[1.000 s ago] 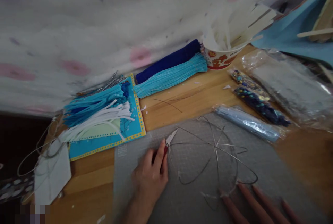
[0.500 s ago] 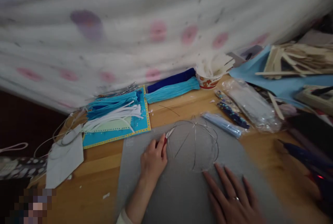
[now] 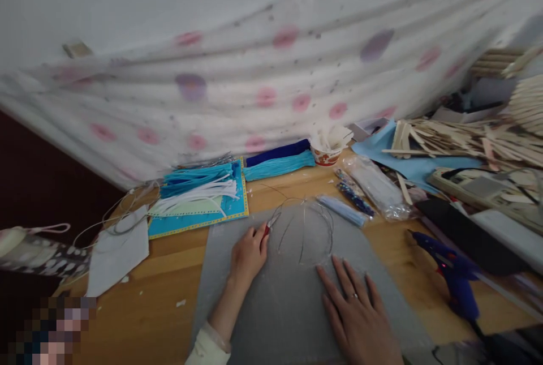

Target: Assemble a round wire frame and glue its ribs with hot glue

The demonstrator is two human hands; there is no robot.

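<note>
My left hand (image 3: 248,254) is closed around a small red-handled tool (image 3: 267,231) with a metal tip; scissors or pliers, I cannot tell which. Its tip is at the left edge of a round frame of thin wire (image 3: 304,229), which has wires running across it and lies on a grey mat (image 3: 263,303). Palm down on the mat, my right hand (image 3: 356,303) rests with its fingers stretched out and a ring on one. Its fingertips are at the near right edge of the wire frame; whether they press on the wire is unclear.
White and blue pipe cleaners (image 3: 203,187) lie on a blue card (image 3: 237,209) at the left. Behind are a paper cup (image 3: 326,155) and more blue bundles (image 3: 280,164). A blue glue gun (image 3: 449,271), plastic packets (image 3: 377,187) and wooden sticks (image 3: 449,141) fill the right side.
The head view has tilted up and turned right, showing more wall and the whole glue gun. Both hands stay in nearly the same place about the wire frame.
</note>
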